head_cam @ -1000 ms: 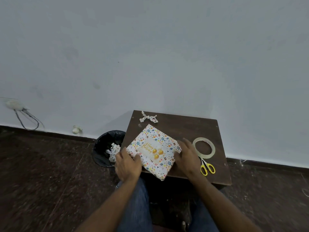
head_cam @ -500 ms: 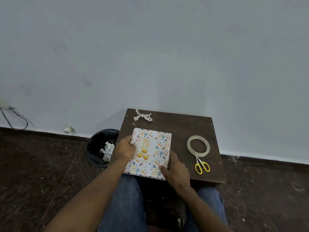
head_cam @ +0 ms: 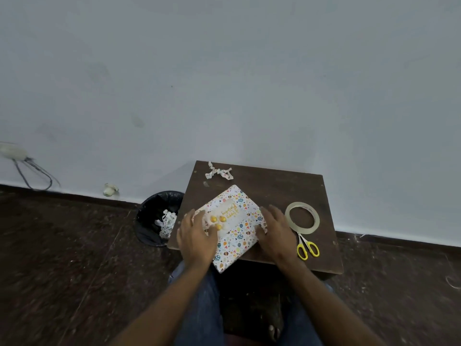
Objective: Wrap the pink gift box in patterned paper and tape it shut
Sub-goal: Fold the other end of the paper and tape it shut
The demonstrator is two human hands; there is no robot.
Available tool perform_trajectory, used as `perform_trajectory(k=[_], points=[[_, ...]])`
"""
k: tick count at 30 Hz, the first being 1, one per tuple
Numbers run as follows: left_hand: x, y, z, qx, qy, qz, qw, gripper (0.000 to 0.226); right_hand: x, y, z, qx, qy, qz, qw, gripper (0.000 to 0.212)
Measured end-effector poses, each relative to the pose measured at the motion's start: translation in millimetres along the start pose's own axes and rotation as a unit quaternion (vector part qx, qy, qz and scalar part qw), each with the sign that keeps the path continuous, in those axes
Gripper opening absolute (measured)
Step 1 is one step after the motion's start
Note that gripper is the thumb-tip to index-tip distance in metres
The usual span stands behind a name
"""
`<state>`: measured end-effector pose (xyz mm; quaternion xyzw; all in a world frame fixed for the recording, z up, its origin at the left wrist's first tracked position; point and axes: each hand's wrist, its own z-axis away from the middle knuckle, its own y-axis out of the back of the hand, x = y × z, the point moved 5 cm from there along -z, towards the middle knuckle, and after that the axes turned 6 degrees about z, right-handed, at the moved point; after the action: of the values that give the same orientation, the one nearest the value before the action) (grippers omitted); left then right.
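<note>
The gift box [head_cam: 233, 231] lies on the small brown table [head_cam: 274, 188], fully covered in white patterned paper with a yellow greeting label on top. It is turned diagonally, one corner hanging over the near edge. My left hand [head_cam: 195, 237] rests flat on its left side, fingers over the label's yellow dots. At its right corner my right hand [head_cam: 275, 232] lies with fingers spread. No pink of the box shows.
A tape roll [head_cam: 302, 218] and yellow-handled scissors [head_cam: 307, 248] lie on the table's right side. A twisted paper scrap [head_cam: 219, 171] sits at the far edge. A black bin [head_cam: 157, 218] with paper scraps stands left of the table. My knees are under the near edge.
The wrapped box has been turned on the table from nearly square to diagonal. Both hands shifted with it, the left from its far-left corner onto its left side, the right up to its right corner.
</note>
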<state>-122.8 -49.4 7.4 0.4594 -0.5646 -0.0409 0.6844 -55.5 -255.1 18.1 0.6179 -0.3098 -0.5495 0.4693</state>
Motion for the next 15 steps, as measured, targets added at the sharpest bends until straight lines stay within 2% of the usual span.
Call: perform_trajectory(k=[2, 3, 7, 10, 15], points=[[-7, -2, 22, 0.009, 0.049, 0.078, 0.996, 0.049, 5, -7, -12, -0.094, 0.005, 0.014, 0.995, 0.059], [-7, -5, 28, 0.0, 0.067, 0.109, 0.992, 0.049, 5, -9, -14, -0.115, 0.005, 0.014, 0.993, 0.059], [-2, -9, 11, -0.026, 0.067, 0.119, 0.99, 0.051, 6, -8, 1, -0.077, -0.031, -0.006, 0.997, 0.054], [-1, -11, -19, -0.092, 0.028, 0.099, 0.99, 0.049, 7, -11, 24, -0.056, -0.056, 0.006, 0.997, 0.053], [-4, -13, -48, -0.205, -0.023, 0.061, 0.977, 0.051, 7, -17, 41, -0.05, -0.042, -0.014, 0.998, 0.048]])
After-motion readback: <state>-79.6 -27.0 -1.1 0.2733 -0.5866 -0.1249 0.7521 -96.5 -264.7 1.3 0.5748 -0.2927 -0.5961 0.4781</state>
